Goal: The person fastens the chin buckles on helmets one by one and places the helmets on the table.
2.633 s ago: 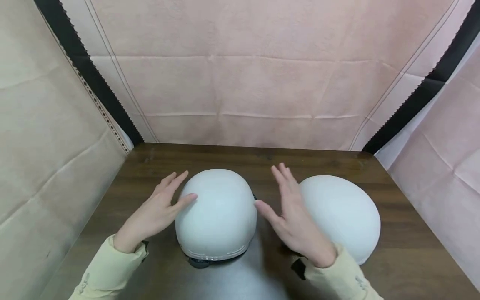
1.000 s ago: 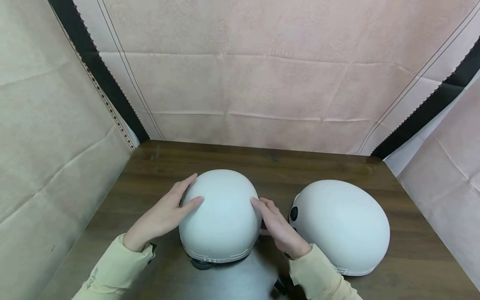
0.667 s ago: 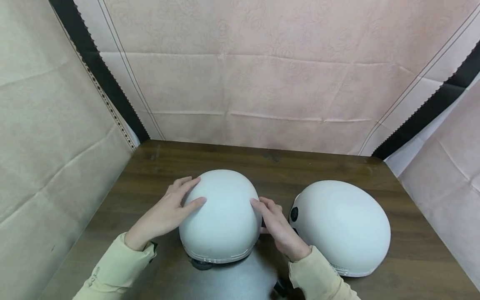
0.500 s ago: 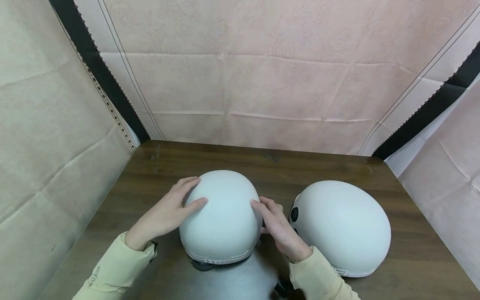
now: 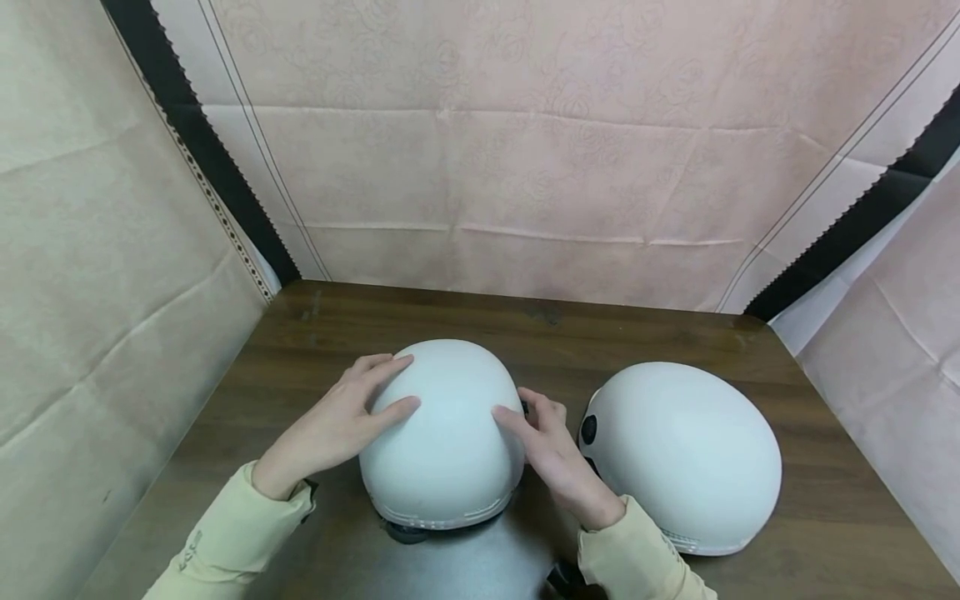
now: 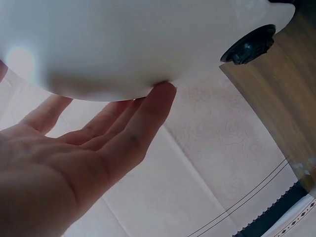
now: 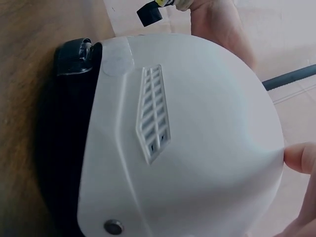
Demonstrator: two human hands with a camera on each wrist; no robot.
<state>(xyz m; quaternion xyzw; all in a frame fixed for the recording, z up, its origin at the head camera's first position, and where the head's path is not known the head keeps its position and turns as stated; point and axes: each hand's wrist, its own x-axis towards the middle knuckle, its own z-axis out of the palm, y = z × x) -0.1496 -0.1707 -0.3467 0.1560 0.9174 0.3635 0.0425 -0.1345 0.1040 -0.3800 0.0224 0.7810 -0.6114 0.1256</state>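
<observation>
A white helmet (image 5: pixel 442 442) sits on the wooden table between both hands, its dome upward. My left hand (image 5: pixel 341 425) touches its left side with thumb and fingers spread. In the left wrist view the fingers (image 6: pixel 153 111) lie against the shell, near a black round fitting (image 6: pixel 249 44). My right hand (image 5: pixel 551 442) is at the helmet's right side, thumb on the shell and the other fingers bent round a small black part (image 5: pixel 524 407). A slotted vent (image 7: pixel 154 113) and a dark rivet (image 7: pixel 113 226) show on the shell in the right wrist view.
A second white helmet (image 5: pixel 682 458) with black round fittings stands at the right, close to my right sleeve (image 5: pixel 637 550). Pale fabric walls (image 5: pixel 480 192) with black trim enclose the table (image 5: pixel 352 321) at the back and sides.
Both hands have come in from beside the helmet to touch it. My right thumb has lately slid slightly left on the shell and the right fingers have bent more.
</observation>
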